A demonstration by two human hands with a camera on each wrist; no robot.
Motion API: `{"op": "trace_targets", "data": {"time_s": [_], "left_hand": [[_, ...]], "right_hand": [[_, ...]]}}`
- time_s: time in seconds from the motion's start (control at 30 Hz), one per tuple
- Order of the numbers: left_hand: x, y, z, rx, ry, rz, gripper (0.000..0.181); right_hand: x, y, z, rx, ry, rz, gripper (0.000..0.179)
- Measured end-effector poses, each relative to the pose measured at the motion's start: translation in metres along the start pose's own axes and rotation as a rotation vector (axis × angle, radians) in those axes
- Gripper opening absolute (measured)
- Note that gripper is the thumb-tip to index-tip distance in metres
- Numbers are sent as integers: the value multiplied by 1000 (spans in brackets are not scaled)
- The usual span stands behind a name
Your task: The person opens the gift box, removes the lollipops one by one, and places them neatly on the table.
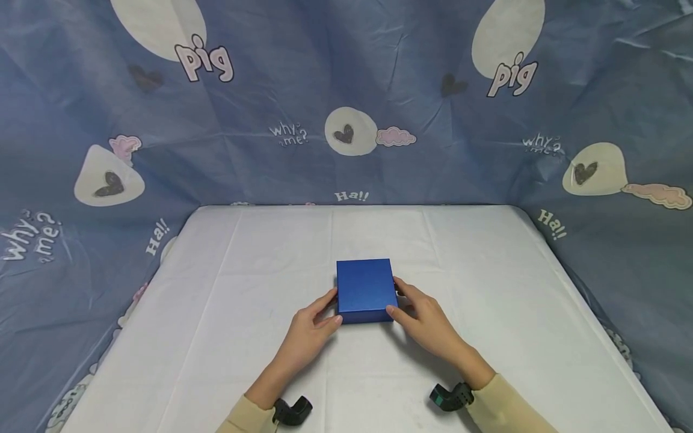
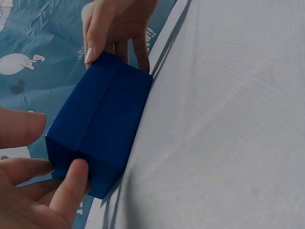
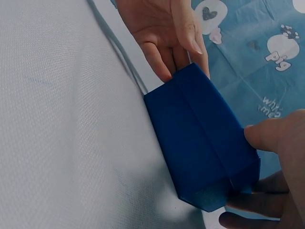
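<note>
A square blue box [image 1: 366,285] with a fitted lid is between my two hands, above the middle front of the white table. My left hand [image 1: 308,337] holds its left side, the thumb by the near corner. The left wrist view shows fingertips against the end of the box [image 2: 105,109] and the thumb beside the lid. Across from it, my right hand [image 1: 430,322] grips the right side, thumb on the near corner. A seam runs along the box [image 3: 200,138] between lid and base. Whether its underside touches the table, I cannot tell.
A white cloth [image 1: 260,258] covers the table. Blue printed fabric [image 1: 303,72] hangs behind and along both sides. Black straps with small devices sit at the left wrist [image 1: 292,412] and the right wrist [image 1: 452,397], below pale yellow sleeves.
</note>
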State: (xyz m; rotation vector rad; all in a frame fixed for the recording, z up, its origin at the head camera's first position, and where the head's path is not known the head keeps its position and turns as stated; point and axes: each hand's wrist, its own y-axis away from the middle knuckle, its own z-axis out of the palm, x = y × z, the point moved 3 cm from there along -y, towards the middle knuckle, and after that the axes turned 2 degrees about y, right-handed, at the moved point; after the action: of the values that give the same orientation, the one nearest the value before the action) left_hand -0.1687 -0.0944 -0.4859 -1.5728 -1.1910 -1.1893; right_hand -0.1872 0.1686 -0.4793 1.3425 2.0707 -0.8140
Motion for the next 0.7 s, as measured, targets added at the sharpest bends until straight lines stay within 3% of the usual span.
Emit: {"op": "trace_targets", "data": {"time_s": [0.37, 0.7], "left_hand": [[3, -1, 2, 10, 66, 4, 66], [30, 8, 3, 38, 66, 19, 64]], "right_hand": [[0, 1, -1, 18, 12, -27, 72], [-2, 1, -2, 28, 14, -52, 71]]}}
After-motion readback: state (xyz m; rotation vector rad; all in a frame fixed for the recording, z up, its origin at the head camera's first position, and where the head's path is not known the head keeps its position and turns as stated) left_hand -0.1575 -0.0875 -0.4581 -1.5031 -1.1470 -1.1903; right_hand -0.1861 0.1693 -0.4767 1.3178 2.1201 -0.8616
